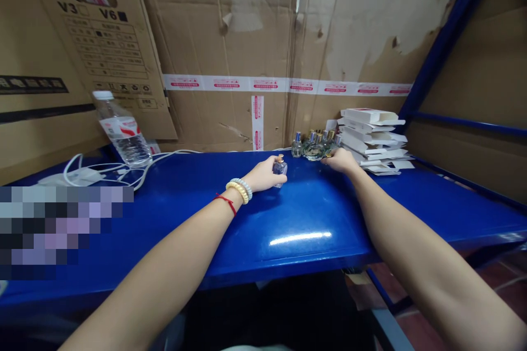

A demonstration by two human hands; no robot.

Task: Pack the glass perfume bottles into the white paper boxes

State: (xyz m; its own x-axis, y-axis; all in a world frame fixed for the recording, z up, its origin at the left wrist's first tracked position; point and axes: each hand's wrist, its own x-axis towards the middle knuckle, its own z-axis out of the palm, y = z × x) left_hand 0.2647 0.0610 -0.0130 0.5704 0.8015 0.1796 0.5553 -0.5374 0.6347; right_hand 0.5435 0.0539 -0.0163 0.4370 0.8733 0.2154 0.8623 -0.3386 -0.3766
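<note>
My left hand is closed round a small glass perfume bottle with a pinkish-gold spray top, held upright over the blue table. Farther right, my right hand reaches to the front of a group of glass perfume bottles with gold and silver tops. Its fingers are bent together on what looks like one bottle at the edge of the group; the hand hides part of it. A bottle with a blue-tinted top stands at the group's left end.
A stack of flattened white boxes lies right of the bottles. At the left are a tilted plastic water bottle, white cables and a blurred-out patch. Cardboard walls the back of the blue table; a blue frame post rises at right.
</note>
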